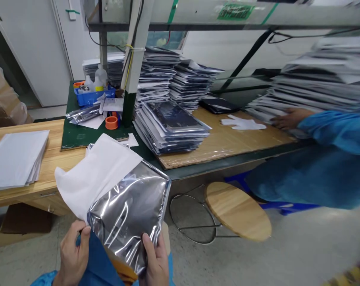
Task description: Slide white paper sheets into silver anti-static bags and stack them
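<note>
In the lower middle of the head view I hold a flat, shiny silver bag point(132, 210), tilted, with a crinkled right edge. My right hand point(156, 256) grips its lower right side, thumb on top and fingers beneath. A thin white sheet point(99, 171) lies over the bag's upper left part, its left corner hanging free. My left hand point(74, 248) is closed, thumb and forefinger pinched together at the sheet's lower corner, beside the bag's left corner. What lies under the bag's top end is mostly hidden.
Stacks of dark, film-wrapped panels point(176, 119) stand on the green bench. White sheets point(16, 159) lie on the wooden table at left. A blue basket point(95, 96) holds bottles. At right, a co-worker's hand point(293, 118) touches a tall stack. A stool point(239, 210) stands in front.
</note>
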`<act>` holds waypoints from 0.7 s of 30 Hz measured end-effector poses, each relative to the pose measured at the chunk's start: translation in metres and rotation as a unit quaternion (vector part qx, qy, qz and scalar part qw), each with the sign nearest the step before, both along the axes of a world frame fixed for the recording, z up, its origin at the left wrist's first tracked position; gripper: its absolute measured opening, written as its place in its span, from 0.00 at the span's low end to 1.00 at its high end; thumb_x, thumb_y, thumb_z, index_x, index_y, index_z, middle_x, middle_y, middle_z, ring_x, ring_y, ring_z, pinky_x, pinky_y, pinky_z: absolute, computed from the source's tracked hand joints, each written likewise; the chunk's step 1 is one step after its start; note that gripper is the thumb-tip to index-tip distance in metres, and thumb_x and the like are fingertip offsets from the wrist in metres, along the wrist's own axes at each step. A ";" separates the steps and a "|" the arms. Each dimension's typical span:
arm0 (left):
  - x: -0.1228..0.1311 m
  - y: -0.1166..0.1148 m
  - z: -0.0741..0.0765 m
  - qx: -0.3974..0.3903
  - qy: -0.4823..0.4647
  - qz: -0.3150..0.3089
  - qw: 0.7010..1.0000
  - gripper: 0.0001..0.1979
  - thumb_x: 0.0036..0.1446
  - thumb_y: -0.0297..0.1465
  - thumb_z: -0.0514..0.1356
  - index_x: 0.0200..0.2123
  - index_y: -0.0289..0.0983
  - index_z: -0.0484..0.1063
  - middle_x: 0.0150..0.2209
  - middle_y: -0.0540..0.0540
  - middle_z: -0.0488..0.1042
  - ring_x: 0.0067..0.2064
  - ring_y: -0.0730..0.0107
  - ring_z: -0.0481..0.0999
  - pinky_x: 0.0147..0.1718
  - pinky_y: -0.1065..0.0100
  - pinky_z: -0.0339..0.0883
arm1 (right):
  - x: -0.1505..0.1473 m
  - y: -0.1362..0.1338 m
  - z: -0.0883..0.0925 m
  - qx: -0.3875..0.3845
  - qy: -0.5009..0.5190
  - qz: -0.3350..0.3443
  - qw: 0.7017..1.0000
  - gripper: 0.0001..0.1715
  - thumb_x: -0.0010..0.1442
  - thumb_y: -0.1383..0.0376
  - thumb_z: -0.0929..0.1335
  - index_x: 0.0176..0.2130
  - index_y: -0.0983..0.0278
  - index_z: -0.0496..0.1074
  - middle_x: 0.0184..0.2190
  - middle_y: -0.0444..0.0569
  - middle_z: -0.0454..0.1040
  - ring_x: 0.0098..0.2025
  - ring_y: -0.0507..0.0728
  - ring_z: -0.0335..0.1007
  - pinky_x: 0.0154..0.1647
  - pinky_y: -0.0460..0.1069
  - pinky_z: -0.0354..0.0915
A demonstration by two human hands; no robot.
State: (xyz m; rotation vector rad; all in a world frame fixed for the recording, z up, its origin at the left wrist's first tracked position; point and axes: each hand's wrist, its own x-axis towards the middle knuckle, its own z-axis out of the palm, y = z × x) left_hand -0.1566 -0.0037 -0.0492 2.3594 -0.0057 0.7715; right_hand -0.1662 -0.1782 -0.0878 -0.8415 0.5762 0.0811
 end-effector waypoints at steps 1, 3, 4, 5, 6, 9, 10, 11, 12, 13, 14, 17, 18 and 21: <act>-0.002 0.003 -0.004 0.020 -0.023 -0.003 1.000 0.04 0.61 0.29 0.54 0.33 0.39 0.67 0.25 0.52 0.72 0.24 0.75 0.70 0.26 0.75 0.63 | 0.000 0.001 0.001 0.005 0.003 -0.003 1.000 0.50 0.53 0.52 0.72 0.66 0.57 0.46 0.52 0.53 0.72 0.50 0.61 0.72 0.45 0.52 0.71; -0.003 0.011 -0.010 0.053 -0.059 0.006 0.997 0.03 0.61 0.29 0.54 0.34 0.40 0.67 0.26 0.51 0.73 0.25 0.74 0.71 0.27 0.74 0.64 | -0.001 0.001 0.002 0.009 0.008 -0.006 1.000 0.51 0.51 0.52 0.72 0.65 0.57 0.48 0.54 0.54 0.71 0.49 0.62 0.73 0.44 0.52 0.72; -0.004 0.015 -0.011 0.066 -0.068 0.010 0.995 0.03 0.61 0.29 0.54 0.34 0.40 0.67 0.26 0.50 0.73 0.26 0.73 0.72 0.28 0.73 0.65 | -0.001 0.001 0.002 0.010 0.006 -0.005 1.000 0.51 0.51 0.52 0.73 0.65 0.57 0.48 0.55 0.54 0.70 0.48 0.61 0.73 0.43 0.52 0.72; -0.003 0.018 -0.012 0.075 -0.073 0.010 0.994 0.04 0.61 0.29 0.53 0.34 0.40 0.66 0.26 0.50 0.73 0.26 0.72 0.72 0.28 0.73 0.65 | -0.002 0.001 0.002 0.009 0.003 -0.004 1.000 0.51 0.51 0.52 0.73 0.65 0.58 0.49 0.56 0.55 0.69 0.47 0.61 0.73 0.43 0.51 0.72; -0.003 0.021 -0.011 0.079 -0.078 0.007 0.994 0.04 0.62 0.29 0.53 0.34 0.40 0.66 0.26 0.49 0.73 0.26 0.72 0.72 0.27 0.72 0.65 | -0.003 0.001 0.003 0.005 0.000 -0.003 1.000 0.51 0.51 0.52 0.73 0.65 0.58 0.49 0.56 0.55 0.69 0.46 0.61 0.74 0.42 0.51 0.72; -0.001 0.021 -0.004 0.090 -0.098 -0.027 0.991 0.04 0.61 0.27 0.54 0.33 0.39 0.67 0.26 0.49 0.74 0.26 0.72 0.73 0.27 0.73 0.65 | -0.005 0.001 0.005 -0.014 0.001 -0.007 1.000 0.49 0.53 0.52 0.72 0.65 0.58 0.48 0.55 0.55 0.70 0.45 0.60 0.74 0.42 0.51 0.72; -0.002 0.018 -0.002 0.095 -0.097 -0.049 0.990 0.05 0.61 0.26 0.54 0.33 0.39 0.68 0.25 0.49 0.74 0.25 0.73 0.73 0.27 0.73 0.65 | -0.006 0.001 0.006 -0.021 0.001 -0.006 1.000 0.50 0.53 0.51 0.72 0.65 0.58 0.48 0.55 0.55 0.71 0.45 0.60 0.75 0.42 0.51 0.72; -0.003 0.015 0.000 0.098 -0.087 -0.077 0.988 0.05 0.60 0.25 0.55 0.32 0.39 0.68 0.24 0.50 0.74 0.25 0.73 0.73 0.27 0.73 0.65 | -0.006 0.002 0.007 -0.029 -0.003 -0.006 1.000 0.50 0.54 0.51 0.71 0.66 0.58 0.46 0.55 0.55 0.71 0.46 0.61 0.74 0.42 0.51 0.72; -0.005 0.010 0.001 0.096 -0.070 -0.111 0.987 0.06 0.60 0.25 0.55 0.32 0.39 0.69 0.23 0.50 0.73 0.24 0.73 0.72 0.27 0.73 0.65 | -0.006 0.003 0.007 -0.040 -0.009 -0.007 0.999 0.50 0.55 0.51 0.70 0.66 0.57 0.45 0.55 0.54 0.71 0.47 0.61 0.74 0.43 0.51 0.72; -0.008 0.005 0.001 0.083 -0.042 -0.143 0.985 0.06 0.60 0.25 0.55 0.31 0.39 0.70 0.23 0.51 0.73 0.24 0.74 0.72 0.27 0.73 0.65 | -0.006 0.005 0.007 -0.052 -0.016 -0.009 0.998 0.50 0.56 0.50 0.69 0.67 0.57 0.44 0.55 0.53 0.71 0.49 0.61 0.73 0.44 0.50 0.72; -0.012 0.000 0.000 0.053 -0.010 -0.161 0.985 0.07 0.60 0.26 0.55 0.30 0.39 0.70 0.22 0.51 0.72 0.23 0.74 0.71 0.26 0.74 0.65 | -0.007 0.007 0.006 -0.065 -0.020 -0.009 0.998 0.50 0.56 0.50 0.69 0.67 0.57 0.42 0.55 0.53 0.71 0.50 0.60 0.72 0.45 0.50 0.72; -0.023 -0.011 -0.003 -0.163 0.050 -0.085 0.982 0.14 0.62 0.35 0.54 0.24 0.39 0.67 0.19 0.51 0.67 0.21 0.74 0.67 0.21 0.74 0.63 | -0.017 0.015 -0.003 -0.107 -0.011 -0.021 0.994 0.49 0.57 0.50 0.68 0.67 0.57 0.42 0.56 0.50 0.70 0.54 0.60 0.69 0.49 0.50 0.70; -0.025 -0.012 -0.002 -0.270 0.059 -0.044 0.960 0.15 0.61 0.40 0.54 0.25 0.39 0.66 0.20 0.51 0.66 0.22 0.73 0.67 0.20 0.74 0.63 | -0.023 0.018 -0.007 -0.120 -0.004 -0.025 0.992 0.49 0.57 0.51 0.69 0.67 0.57 0.44 0.56 0.50 0.70 0.55 0.60 0.69 0.50 0.50 0.70; -0.023 -0.004 0.003 -0.553 0.122 0.037 0.824 0.23 0.52 0.55 0.55 0.36 0.41 0.70 0.28 0.47 0.74 0.27 0.66 0.72 0.21 0.67 0.68 | -0.046 0.024 -0.024 -0.148 -0.015 -0.018 0.989 0.45 0.53 0.53 0.72 0.64 0.58 0.55 0.52 0.51 0.74 0.54 0.63 0.69 0.50 0.54 0.70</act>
